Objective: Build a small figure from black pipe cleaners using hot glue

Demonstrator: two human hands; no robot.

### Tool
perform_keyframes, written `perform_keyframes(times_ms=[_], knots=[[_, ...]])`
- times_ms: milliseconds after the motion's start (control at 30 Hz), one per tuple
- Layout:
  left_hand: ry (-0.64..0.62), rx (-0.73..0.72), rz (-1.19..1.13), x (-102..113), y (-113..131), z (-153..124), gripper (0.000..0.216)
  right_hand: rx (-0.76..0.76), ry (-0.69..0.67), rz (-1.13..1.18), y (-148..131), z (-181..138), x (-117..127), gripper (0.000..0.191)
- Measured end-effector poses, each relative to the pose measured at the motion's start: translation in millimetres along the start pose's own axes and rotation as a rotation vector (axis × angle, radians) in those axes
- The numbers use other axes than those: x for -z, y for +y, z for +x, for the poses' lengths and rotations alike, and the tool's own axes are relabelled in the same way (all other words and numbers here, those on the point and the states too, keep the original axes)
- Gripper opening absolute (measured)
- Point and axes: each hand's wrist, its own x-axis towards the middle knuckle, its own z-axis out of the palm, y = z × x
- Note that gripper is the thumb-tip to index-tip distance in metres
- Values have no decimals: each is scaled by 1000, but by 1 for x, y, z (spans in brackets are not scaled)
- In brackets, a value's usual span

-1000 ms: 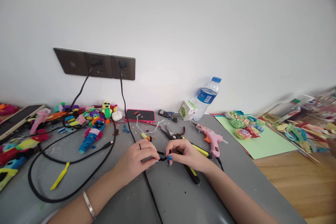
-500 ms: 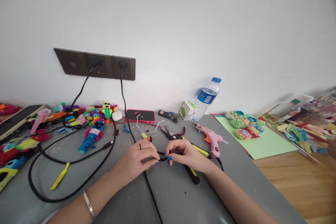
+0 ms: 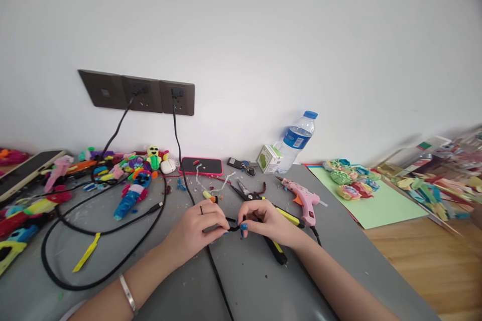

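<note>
Between my fingertips is a short piece of black pipe cleaner (image 3: 234,228), bent and partly hidden. My left hand (image 3: 199,228) pinches its left end, while my right hand (image 3: 261,220) pinches the other end between thumb and forefinger. Under and behind my right hand lie pliers (image 3: 278,250) with black and yellow handles, their jaws pointing toward the wall. A small yellow and orange piece (image 3: 210,196) rests just beyond my left fingers. Right of the pliers lies a pink glue gun (image 3: 307,201), its nozzle facing away to the left.
Black cables (image 3: 47,261) loop over the grey table at left, beside colourful pipe-cleaner figures (image 3: 130,200). Along the wall are a phone in a pink case (image 3: 202,166), keys (image 3: 247,167), a small box (image 3: 269,159) and a water bottle (image 3: 297,140). Green paper (image 3: 380,205) bears crumpled paper flowers (image 3: 352,180).
</note>
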Motion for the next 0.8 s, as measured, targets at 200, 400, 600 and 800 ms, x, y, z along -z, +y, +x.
perform_keyframes(times_ms=[200, 400, 600, 800], knots=[[3, -4, 1, 0, 0, 0, 13, 10, -1, 1, 3, -1, 1, 29], [8, -7, 5, -1, 0, 0, 12, 3, 0, 6, 3, -1, 1, 28], [5, -5, 0, -1, -1, 0, 12, 8, -2, 16, 2, 0, 1, 27], [-1, 4, -8, -1, -1, -1, 12, 1, 5, 14, 3, -1, 1, 26]])
